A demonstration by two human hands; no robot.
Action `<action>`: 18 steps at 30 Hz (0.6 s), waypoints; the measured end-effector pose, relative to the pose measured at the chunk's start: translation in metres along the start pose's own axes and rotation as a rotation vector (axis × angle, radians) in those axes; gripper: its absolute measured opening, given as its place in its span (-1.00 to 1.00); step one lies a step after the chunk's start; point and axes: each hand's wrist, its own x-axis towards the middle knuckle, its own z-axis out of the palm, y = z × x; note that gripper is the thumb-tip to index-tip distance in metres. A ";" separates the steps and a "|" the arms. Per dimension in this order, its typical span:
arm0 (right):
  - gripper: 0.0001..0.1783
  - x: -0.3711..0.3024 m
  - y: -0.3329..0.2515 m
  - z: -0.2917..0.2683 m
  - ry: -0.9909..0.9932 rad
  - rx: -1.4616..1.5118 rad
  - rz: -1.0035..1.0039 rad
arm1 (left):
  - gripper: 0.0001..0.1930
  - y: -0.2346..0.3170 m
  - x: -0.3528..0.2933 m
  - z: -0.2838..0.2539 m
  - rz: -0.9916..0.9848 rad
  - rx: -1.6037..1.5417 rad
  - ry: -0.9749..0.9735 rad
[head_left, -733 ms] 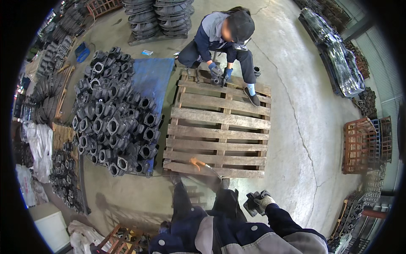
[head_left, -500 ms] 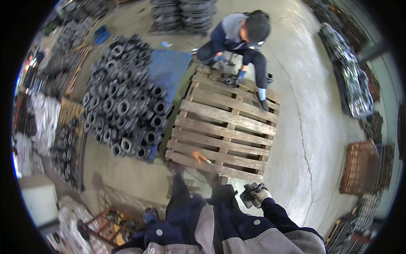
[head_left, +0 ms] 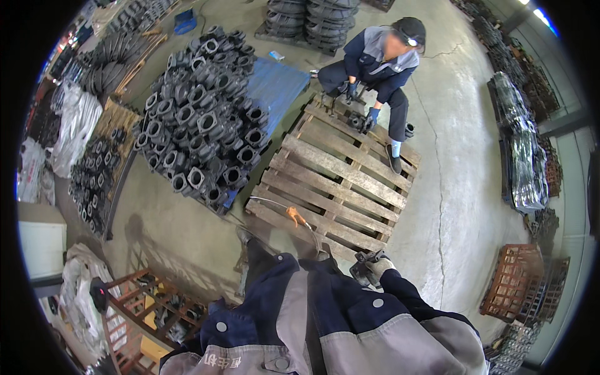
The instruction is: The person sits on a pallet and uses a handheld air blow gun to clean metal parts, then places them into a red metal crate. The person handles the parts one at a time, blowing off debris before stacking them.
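Observation:
My right hand [head_left: 379,267], in a pale glove, is closed around a dark metal casting [head_left: 364,270]. It holds the casting out beside my jacket, just off the near right corner of a wooden pallet [head_left: 340,185]. The casting's far side shows, while my fingers are partly hidden by it. An orange air blow gun [head_left: 295,216] with a thin hose lies on the pallet's near boards. My left hand does not show; my jacket fills the lower part of the picture.
A co-worker [head_left: 382,69] sits at the pallet's far end, gloved hands at another dark casting [head_left: 359,121]. Left of the pallet, many castings [head_left: 200,119] are heaped on a blue pallet [head_left: 284,87]. A brown crate [head_left: 147,306] stands lower left; another crate [head_left: 514,275] is at right.
My view has shifted, so the pallet and heap sit further right in the picture. My right hand still grips the casting, now closer to the pallet's corner. The co-worker's head has lifted.

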 end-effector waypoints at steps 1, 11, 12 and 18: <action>-0.52 0.001 0.002 0.005 -0.004 -0.008 0.046 | -0.55 0.005 0.008 -0.005 -0.013 -0.052 -0.009; -0.61 0.003 0.024 0.065 0.012 0.039 0.099 | -0.56 0.062 0.040 -0.038 -0.022 -0.144 -0.107; -0.51 -0.001 0.023 0.068 0.042 0.045 0.106 | -0.56 0.065 0.040 -0.037 -0.015 -0.127 -0.119; -0.45 -0.006 0.025 0.071 0.002 0.102 0.216 | -0.56 0.093 0.055 -0.060 -0.043 -0.183 -0.159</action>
